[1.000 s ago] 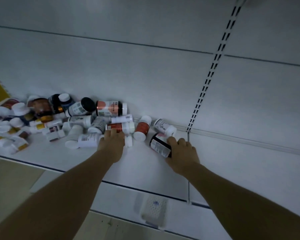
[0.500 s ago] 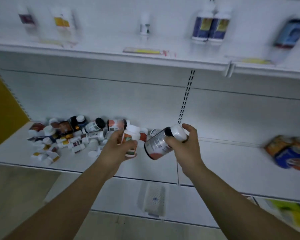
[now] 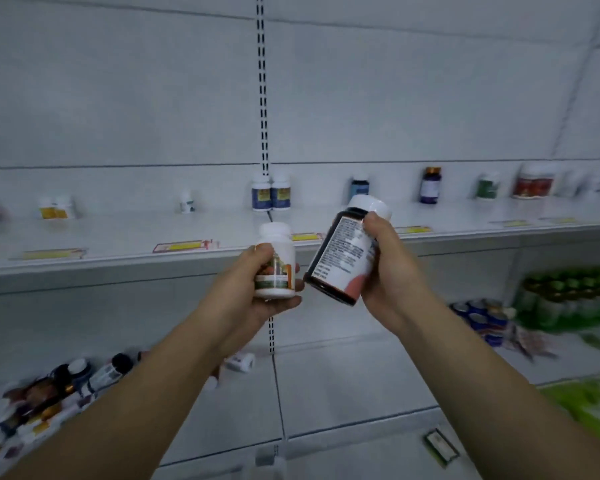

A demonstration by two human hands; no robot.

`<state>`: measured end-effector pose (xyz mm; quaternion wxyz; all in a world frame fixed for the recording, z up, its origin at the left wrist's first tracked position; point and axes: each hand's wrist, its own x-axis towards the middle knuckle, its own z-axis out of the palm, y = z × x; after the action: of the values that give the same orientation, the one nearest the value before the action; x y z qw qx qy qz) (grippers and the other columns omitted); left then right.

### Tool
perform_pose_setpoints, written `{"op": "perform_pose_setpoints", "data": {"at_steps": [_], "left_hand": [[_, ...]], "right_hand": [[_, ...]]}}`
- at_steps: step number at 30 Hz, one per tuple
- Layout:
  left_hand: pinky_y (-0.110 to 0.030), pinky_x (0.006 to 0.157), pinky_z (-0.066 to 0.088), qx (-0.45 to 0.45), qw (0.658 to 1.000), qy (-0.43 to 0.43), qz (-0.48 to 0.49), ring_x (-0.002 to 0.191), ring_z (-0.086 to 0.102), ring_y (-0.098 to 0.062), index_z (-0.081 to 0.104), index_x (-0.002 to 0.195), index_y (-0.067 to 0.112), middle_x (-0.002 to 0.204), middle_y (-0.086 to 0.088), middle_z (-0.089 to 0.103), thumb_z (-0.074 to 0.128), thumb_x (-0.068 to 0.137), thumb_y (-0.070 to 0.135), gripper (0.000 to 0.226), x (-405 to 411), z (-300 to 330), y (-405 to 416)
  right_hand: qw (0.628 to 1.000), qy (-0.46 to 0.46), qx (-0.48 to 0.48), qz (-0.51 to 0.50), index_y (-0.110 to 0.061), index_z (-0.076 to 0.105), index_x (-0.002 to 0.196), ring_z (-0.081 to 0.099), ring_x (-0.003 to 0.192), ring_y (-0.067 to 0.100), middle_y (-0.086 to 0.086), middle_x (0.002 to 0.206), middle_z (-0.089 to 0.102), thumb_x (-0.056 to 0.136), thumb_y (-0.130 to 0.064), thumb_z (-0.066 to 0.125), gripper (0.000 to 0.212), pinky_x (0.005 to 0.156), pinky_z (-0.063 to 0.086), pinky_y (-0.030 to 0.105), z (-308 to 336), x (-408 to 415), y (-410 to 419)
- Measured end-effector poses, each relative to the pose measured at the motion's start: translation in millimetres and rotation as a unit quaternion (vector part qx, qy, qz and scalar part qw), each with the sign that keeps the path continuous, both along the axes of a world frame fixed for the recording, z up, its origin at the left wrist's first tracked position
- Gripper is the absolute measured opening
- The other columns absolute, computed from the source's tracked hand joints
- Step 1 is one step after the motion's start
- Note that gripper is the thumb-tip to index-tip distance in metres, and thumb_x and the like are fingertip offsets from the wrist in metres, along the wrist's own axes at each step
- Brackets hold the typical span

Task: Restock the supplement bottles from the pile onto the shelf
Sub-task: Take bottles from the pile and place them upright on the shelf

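A white shelf (image 3: 118,251) runs across pale wall panels, sparsely stocked with upright bottles along the back. The left hand (image 3: 253,289) grips a small white bottle (image 3: 275,261) upright; the right hand (image 3: 388,271) curls round a larger dark bottle (image 3: 343,254), tilted. The pile (image 3: 42,393) lies on the lower shelf, left. Best to set each upright, label forward, beside matching stock.

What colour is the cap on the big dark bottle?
White. The cap tops the dark bottle in the right hand, clearest in the head view.
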<state>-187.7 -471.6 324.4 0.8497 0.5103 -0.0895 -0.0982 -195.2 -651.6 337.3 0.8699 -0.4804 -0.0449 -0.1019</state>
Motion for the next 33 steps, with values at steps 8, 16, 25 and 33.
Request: {"op": "perform_pose_setpoints", "data": {"at_steps": [8, 16, 25, 33], "left_hand": [[-0.035, 0.06, 0.057, -0.045, 0.991, -0.062, -0.108, 0.069, 0.067, -0.025, 0.062, 0.101, 0.006, 0.081, -0.013, 0.069, 0.05, 0.075, 0.03, 0.037, -23, 53, -141], [-0.036, 0.065, 0.055, -0.026, 0.982, -0.125, -0.136, 0.086, 0.066, -0.026, 0.056, 0.114, 0.015, 0.099, -0.013, 0.065, 0.04, 0.085, -0.005, 0.038, -35, 57, -317], [-0.041, 0.074, 0.057, 0.017, 0.967, -0.131, -0.216, 0.087, 0.069, -0.026, 0.045, 0.131, 0.025, 0.105, -0.013, 0.069, 0.052, 0.087, -0.004, 0.053, -32, 57, -494], [-0.036, 0.064, 0.056, -0.005, 0.955, -0.108, -0.277, 0.075, 0.065, -0.023, 0.04, 0.139, 0.02, 0.108, -0.012, 0.061, 0.034, 0.087, -0.006, 0.058, 37, 50, -619]], "right_hand": [[0.996, -0.016, -0.047, -0.073, -0.012, 0.06, 0.117, 0.068, 0.092, 0.024, 0.008, 0.099, 0.07, 0.092, -0.037, 0.053, 0.036, 0.086, 0.053, 0.05, 59, -44, -145], [0.986, -0.034, -0.12, -0.108, -0.018, 0.054, 0.118, 0.07, 0.07, 0.022, 0.008, 0.093, 0.068, 0.085, -0.038, 0.064, 0.04, 0.058, 0.056, 0.04, 76, -86, -314], [0.963, -0.001, -0.163, -0.215, -0.019, 0.057, 0.113, 0.071, 0.082, 0.029, 0.009, 0.091, 0.073, 0.087, -0.032, 0.063, 0.03, 0.069, 0.057, 0.05, 65, -102, -478], [0.949, 0.026, -0.156, -0.272, -0.019, 0.054, 0.118, 0.068, 0.079, 0.029, 0.012, 0.095, 0.066, 0.09, -0.037, 0.055, 0.033, 0.064, 0.056, 0.043, 53, -53, -600]]}}
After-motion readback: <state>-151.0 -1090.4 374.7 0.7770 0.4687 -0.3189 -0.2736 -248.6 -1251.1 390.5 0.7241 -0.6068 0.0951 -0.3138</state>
